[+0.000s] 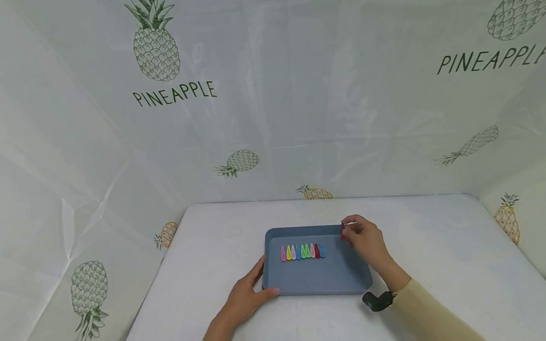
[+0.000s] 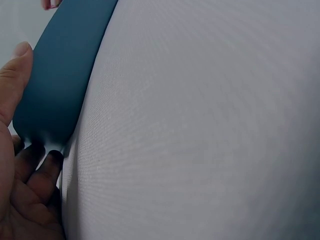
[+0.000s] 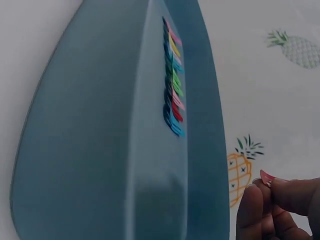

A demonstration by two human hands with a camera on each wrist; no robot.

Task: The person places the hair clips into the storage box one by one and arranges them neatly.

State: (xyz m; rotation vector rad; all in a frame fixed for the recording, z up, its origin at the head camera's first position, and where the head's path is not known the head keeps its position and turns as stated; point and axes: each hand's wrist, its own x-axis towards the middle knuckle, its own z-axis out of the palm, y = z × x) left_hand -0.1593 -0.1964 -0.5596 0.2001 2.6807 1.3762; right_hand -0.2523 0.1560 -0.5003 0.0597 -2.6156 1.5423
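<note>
A blue-grey tray [image 1: 311, 285] lies on the table, holding a row of several coloured snap hair clips [image 1: 303, 251], pink at the left end and blue at the right. At the tray's front left corner my left hand [image 1: 244, 298] grips the edge, thumb at the front rim and fingers around the left side. Over the back right corner, my right hand [image 1: 367, 243] pinches a red hair clip [image 1: 342, 232] between thumb and fingers. The right wrist view shows the tip of this clip [image 3: 266, 177] sticking out past the thumb; the rest is hidden.
White cloth covers the table [image 1: 225, 233]. Behind it hangs a pale sheet [image 1: 297, 109] printed with pineapples. The tray has a raised wall [image 3: 80, 125] all round. A dark wrist camera [image 1: 378, 301] sits by the tray's front right corner.
</note>
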